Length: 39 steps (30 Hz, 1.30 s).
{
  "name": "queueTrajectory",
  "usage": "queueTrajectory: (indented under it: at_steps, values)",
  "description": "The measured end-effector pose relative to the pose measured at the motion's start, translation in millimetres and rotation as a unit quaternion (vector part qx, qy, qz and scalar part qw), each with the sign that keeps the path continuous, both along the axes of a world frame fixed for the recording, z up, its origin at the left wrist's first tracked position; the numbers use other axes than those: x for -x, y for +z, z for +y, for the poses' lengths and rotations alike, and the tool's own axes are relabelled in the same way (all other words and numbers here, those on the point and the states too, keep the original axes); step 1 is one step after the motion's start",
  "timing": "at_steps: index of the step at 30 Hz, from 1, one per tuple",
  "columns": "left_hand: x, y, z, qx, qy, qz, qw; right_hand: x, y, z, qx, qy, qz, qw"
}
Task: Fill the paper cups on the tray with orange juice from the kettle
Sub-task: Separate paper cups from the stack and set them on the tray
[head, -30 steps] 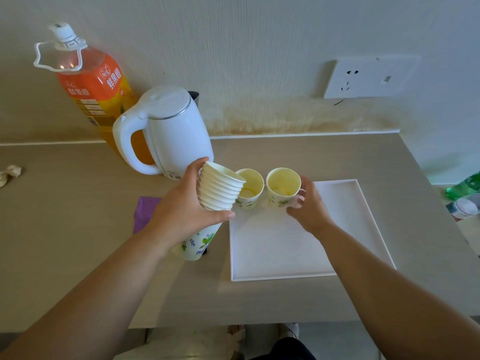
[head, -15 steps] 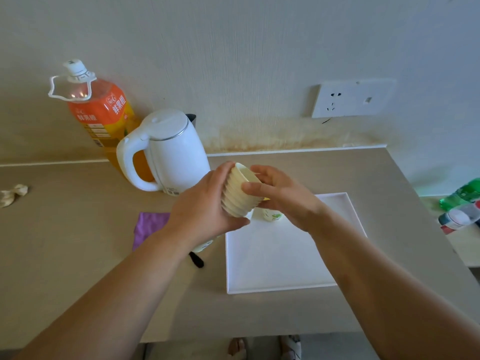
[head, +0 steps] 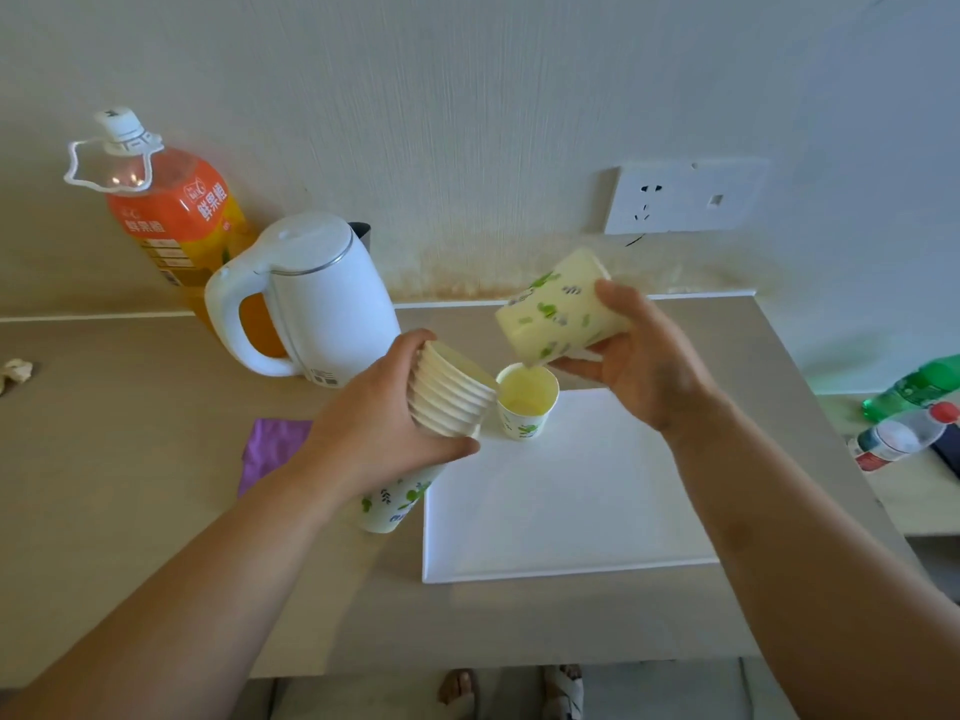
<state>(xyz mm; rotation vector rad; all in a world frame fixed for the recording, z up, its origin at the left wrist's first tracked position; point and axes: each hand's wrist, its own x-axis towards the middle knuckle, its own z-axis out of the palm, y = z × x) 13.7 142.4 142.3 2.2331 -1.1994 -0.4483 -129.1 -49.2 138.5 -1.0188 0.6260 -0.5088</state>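
Risks and container contents, placed relative to the tray [head: 571, 511]. The right hand [head: 639, 366] holds a single paper cup [head: 558, 309] tilted on its side above the tray's far-left corner, fingers clamped around its wall; its mouth faces away, so its contents cannot be told. Set down off-level, this light cup would likely tip, or knock the standing cup [head: 525, 402] directly beneath it. That standing cup is upright on the tray's far-left corner and appears to hold a shallow layer of pale yellow liquid. The left hand [head: 379, 433] grips a nested stack of cups [head: 441, 407] tilted over the tray's left edge, fingers closed around it; the stack almost touches the standing cup, so a small swing could upset it. The kettle [head: 311, 298], lid closed, stands on the desk [head: 130, 459] beyond the tray's far-left corner; its contents are hidden. Behind it, farther left, a juice bottle [head: 171, 215] holds orange liquid.
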Motion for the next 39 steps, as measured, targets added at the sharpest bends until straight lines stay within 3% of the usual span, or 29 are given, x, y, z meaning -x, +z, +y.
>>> queueTrajectory:
  at_steps: [5, 9, 14, 19, 23, 27, 33, 39]
  values:
    - [0.3, -5.6, -1.4, 0.032, 0.024, 0.036, 0.999, 34.7, -38.3, -29.9, 0.155, -0.073, 0.129, 0.977]
    - [5.9, -8.5, -6.9, 0.041, 0.036, 0.042, 0.998, 45.2, -89.4, -40.0, 0.214, -0.038, 0.251, 0.943]
    - [9.3, -10.9, -8.3, 0.043, 0.051, 0.049, 0.997, 40.5, -118.0, -39.4, 0.311, -0.001, 0.34, 0.888]
    - [12.0, -16.3, -4.8, 0.033, 0.058, 0.065, 0.996, 37.7, -124.4, -43.6, 0.33, 0.01, 0.356, 0.874]
    - [15.9, -18.6, -1.1, 0.022, 0.065, 0.074, 0.995, 44.1, -135.9, -43.3, 0.287, 0.023, 0.293, 0.912]
    - [18.7, -18.2, -1.0, 0.018, 0.073, 0.073, 0.994, 47.2, -137.4, -40.3, 0.349, -0.014, 0.303, 0.886]
    - [22.4, -18.1, -2.2, 0.011, 0.078, 0.067, 0.995, 38.7, -127.6, -32.3, 0.322, -0.01, 0.287, 0.902]
    - [26.9, -17.9, -8.8, 0.005, 0.064, 0.054, 0.996, 44.5, -126.6, -37.7, 0.328, 0.014, 0.307, 0.893]
